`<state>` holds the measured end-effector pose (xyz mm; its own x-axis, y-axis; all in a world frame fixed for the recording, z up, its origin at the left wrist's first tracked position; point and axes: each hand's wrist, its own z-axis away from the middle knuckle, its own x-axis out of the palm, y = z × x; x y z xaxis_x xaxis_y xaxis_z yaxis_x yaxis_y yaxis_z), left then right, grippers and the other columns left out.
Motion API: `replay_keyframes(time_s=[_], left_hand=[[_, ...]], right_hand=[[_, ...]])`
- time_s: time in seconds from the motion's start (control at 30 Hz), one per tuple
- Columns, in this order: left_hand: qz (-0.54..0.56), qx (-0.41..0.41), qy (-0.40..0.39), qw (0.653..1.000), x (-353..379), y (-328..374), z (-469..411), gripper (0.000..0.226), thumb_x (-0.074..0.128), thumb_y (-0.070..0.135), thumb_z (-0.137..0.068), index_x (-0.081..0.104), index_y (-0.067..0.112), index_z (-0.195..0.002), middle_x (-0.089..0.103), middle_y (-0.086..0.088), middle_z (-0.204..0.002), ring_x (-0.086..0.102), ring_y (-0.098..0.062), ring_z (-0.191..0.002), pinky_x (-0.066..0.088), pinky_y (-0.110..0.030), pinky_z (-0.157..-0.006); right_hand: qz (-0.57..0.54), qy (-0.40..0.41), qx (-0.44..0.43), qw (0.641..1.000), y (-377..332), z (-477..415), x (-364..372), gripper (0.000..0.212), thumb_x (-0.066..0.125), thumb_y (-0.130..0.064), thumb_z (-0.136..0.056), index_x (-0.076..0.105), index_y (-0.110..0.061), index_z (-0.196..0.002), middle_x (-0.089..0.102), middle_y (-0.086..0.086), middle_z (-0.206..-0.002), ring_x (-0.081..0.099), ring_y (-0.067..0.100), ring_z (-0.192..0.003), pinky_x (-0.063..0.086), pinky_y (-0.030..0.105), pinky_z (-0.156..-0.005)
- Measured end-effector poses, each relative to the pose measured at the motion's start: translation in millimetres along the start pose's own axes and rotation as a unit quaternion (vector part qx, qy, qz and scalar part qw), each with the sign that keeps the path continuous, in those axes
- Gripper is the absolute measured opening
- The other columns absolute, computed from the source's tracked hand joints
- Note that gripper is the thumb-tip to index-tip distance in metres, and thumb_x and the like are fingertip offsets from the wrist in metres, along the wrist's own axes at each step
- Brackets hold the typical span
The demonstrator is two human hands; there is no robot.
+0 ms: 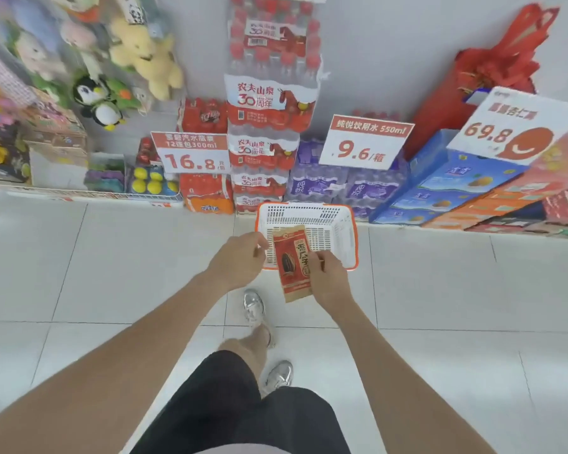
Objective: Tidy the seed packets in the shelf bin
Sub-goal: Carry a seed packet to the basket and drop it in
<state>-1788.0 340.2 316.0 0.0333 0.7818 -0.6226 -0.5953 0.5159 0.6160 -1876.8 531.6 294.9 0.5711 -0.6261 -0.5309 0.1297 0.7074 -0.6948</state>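
A red and tan seed packet (292, 262) with a sunflower seed picture is held upright over the near edge of a white basket with an orange rim (348, 224) that stands on the floor. My right hand (328, 276) grips the packet's right edge. My left hand (240, 257) is just left of the packet's top, fingers loosely curled, and I cannot tell whether it touches the packet. The basket looks empty where its bottom shows.
Stacked water bottle packs (269, 103), soda packs (207, 191) and blue boxes (440, 185) line the wall behind the basket, with price signs (364, 142). Plush toys (138, 50) hang at the left. White tiled floor (112, 263) spreads around my feet (253, 306).
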Motion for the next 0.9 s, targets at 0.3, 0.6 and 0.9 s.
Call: replay_keyframes(time_s=[0.3,0.6,0.9], left_hand=[[-0.108,-0.074,-0.038,0.991,107.8,-93.6,-226.9,0.027,0.049,0.020,-0.107,0.069,0.015,-0.124,0.056,-0.010,-0.135,0.058,-0.033,-0.125,0.054,-0.047,-0.103],[-0.148,-0.183,-0.085,0.968,281.2,-237.0,-353.6,0.052,0.053,0.019,-0.105,0.041,0.005,-0.153,0.013,-0.015,-0.173,0.026,-0.038,-0.155,0.037,-0.052,-0.117],[-0.206,-0.086,0.047,0.974,371.3,-314.8,-384.6,0.061,0.073,0.026,-0.087,0.052,-0.004,-0.135,0.036,-0.025,-0.146,0.054,-0.042,-0.108,0.056,-0.048,-0.080]], right_hand=[[0.117,-0.055,0.068,0.989,92.8,-255.4,70.7,0.030,0.056,-0.035,-0.109,0.063,-0.008,-0.121,0.070,0.004,-0.105,0.068,0.026,-0.094,0.055,0.036,-0.076],[0.289,-0.143,0.088,0.943,239.7,-451.4,201.3,0.033,0.053,-0.026,-0.109,0.047,-0.002,-0.132,0.064,0.014,-0.117,0.067,0.037,-0.110,0.052,0.042,-0.075],[0.309,-0.178,0.090,0.930,318.1,-536.2,329.0,0.068,0.048,-0.016,-0.108,0.013,-0.008,-0.166,0.059,0.018,-0.145,0.064,0.039,-0.125,0.058,0.053,-0.100]])
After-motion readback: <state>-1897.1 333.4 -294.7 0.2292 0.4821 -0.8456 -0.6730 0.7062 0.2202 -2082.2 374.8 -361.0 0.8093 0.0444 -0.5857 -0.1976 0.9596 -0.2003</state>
